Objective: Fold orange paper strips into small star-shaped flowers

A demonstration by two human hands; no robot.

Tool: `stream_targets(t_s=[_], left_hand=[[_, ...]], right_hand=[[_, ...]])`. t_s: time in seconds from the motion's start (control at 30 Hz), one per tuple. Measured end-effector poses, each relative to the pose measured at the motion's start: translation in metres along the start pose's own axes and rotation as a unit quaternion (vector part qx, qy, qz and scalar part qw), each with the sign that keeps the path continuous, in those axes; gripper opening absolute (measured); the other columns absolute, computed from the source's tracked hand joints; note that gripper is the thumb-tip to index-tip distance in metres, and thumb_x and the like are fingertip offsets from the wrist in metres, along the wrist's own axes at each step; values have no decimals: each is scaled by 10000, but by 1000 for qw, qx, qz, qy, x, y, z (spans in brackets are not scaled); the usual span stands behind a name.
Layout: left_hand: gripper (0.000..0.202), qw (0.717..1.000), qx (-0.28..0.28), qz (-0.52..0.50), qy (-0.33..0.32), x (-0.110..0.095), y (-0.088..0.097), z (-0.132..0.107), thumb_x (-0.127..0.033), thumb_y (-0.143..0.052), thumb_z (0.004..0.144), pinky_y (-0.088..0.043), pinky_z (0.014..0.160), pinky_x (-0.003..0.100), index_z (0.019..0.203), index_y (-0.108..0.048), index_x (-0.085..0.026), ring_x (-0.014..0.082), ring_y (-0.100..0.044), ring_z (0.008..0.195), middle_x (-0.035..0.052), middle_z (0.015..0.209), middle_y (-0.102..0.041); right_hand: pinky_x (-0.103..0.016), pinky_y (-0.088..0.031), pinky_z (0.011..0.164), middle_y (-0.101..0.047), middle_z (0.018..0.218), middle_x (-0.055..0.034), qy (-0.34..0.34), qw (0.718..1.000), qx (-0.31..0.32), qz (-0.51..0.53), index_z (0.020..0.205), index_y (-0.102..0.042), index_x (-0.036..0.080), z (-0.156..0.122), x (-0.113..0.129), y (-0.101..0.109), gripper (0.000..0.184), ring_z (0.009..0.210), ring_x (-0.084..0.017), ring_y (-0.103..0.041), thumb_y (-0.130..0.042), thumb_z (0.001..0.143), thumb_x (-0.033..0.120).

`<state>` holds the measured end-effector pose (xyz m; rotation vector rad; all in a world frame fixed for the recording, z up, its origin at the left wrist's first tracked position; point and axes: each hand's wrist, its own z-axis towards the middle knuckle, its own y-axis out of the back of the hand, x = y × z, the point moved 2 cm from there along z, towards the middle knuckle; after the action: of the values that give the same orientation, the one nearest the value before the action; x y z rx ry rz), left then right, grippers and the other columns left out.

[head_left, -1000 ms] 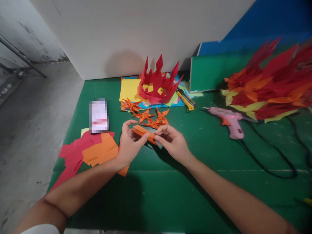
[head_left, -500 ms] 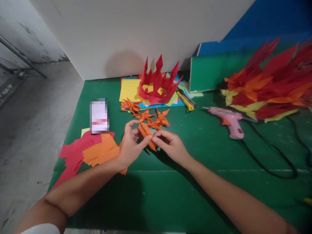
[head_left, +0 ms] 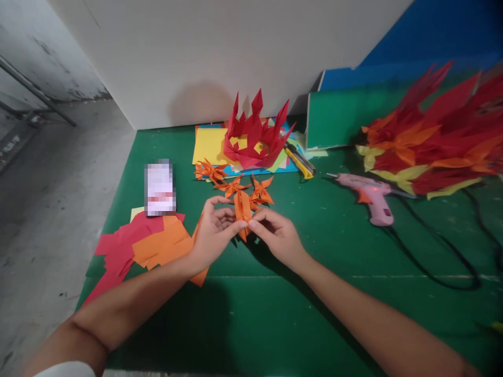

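Note:
Between my two hands is a folded orange paper piece (head_left: 243, 208), held a little above the green table (head_left: 271, 319). My left hand (head_left: 215, 229) pinches its lower left side with the thumb in front and the fingers behind. From the other side, my right hand (head_left: 277, 233) grips the same piece near its lower end between thumb and index finger. Just beyond lie several orange paper flowers (head_left: 232, 186), one of them partly hidden by the piece. Loose orange paper pieces (head_left: 161, 243) and red paper pieces (head_left: 129, 235) spread out beside my left forearm.
Behind the flowers, a red paper crown (head_left: 257, 149) stands on coloured sheets (head_left: 206, 144), with a yellow utility knife (head_left: 302, 162) alongside. A pink glue gun (head_left: 371, 193) with a black cord lies right, near a large red-orange paper form (head_left: 440, 136). A blurred-out phone (head_left: 160, 187) is at left.
The folded orange paper has turned from a diagonal slant to nearly upright. Both hands stay on it, with the fingertips now closer together at its lower end.

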<state>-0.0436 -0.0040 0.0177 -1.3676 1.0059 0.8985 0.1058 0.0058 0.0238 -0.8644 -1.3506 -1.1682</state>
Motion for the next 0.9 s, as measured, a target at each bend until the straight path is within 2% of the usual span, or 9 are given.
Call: stream_targets(t_s=[0.13,0.23,0.4,0.63,0.73,0.9], left_hand=[[286,995,-15,74,-68,-1,2,-3,-216,-734,719,-491,656,193,860,-485,-206,73,-592,688,-45,772,-569],[64,978,33,180,-104,-3,1,-6,-179,-627,817,-485,686,212,791,-568,-190,93,-588,737,-13,778,-594],[78,937,67,298,-170,-12,-1,-8,-158,-581,855,-504,787,262,843,-645,-200,127,-629,834,17,856,-676],[100,902,80,313,-288,-23,-5,-16,-133,-587,849,-521,700,240,850,-664,-197,123,-643,754,19,782,-683],[100,915,71,296,-266,-21,-4,-15,-134,-596,845,-521,717,237,860,-669,-201,118,-638,767,19,796,-677],[93,966,58,220,-124,-6,0,-6,-203,-566,867,-519,749,241,893,-655,-195,124,-630,856,39,904,-650]], right_hand=[[-241,-369,554,-492,610,29,-21,999,42,10,645,-536,190,0,-1,0,279,567,-100,-449,-590,824,397],[-235,-352,523,-486,601,31,-11,998,63,-7,645,-501,192,-2,-1,1,293,543,-97,-440,-554,847,398],[-248,-350,527,-481,580,24,54,991,70,-96,635,-485,194,-5,1,1,285,546,-108,-442,-494,880,339],[-252,-334,519,-428,553,35,150,978,34,-139,617,-456,203,-14,15,1,281,520,-103,-408,-465,890,270],[-246,-334,510,-441,549,37,147,980,26,-131,628,-470,204,-13,16,0,264,508,-100,-410,-481,884,272],[-225,-340,500,-461,538,42,57,992,44,-105,623,-477,197,-4,3,-2,282,502,-90,-416,-504,877,317]])
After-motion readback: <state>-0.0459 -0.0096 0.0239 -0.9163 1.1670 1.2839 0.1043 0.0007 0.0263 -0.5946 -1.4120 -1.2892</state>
